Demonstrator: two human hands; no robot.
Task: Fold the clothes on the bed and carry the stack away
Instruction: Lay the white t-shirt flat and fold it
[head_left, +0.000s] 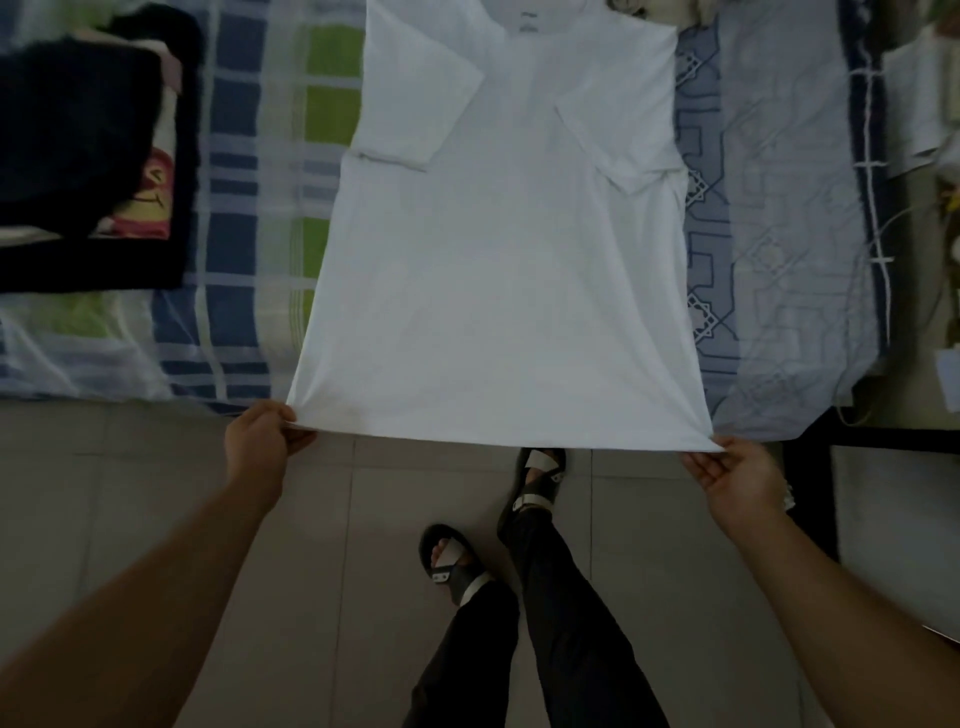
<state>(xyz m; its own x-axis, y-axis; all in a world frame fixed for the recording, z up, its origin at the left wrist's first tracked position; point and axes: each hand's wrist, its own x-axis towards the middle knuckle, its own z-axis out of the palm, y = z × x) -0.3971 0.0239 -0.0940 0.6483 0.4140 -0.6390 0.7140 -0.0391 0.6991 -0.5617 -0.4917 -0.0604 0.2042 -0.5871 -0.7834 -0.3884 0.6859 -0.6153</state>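
A white T-shirt (498, 270) lies spread on the bed (234, 322), collar at the far side, both short sleeves folded inward over the body. Its hem hangs past the bed's near edge, stretched taut. My left hand (262, 441) pinches the hem's left corner. My right hand (735, 480) pinches the hem's right corner. A stack of folded dark clothes (78, 140) sits on the bed at the far left.
The bed carries a blue, white and green checked sheet and a pale blue patterned cover (779, 234) on the right. Grey floor tiles (337, 545) lie below, with my sandalled feet (537, 478) near the bed edge. Papers and cables (914, 130) crowd the far right.
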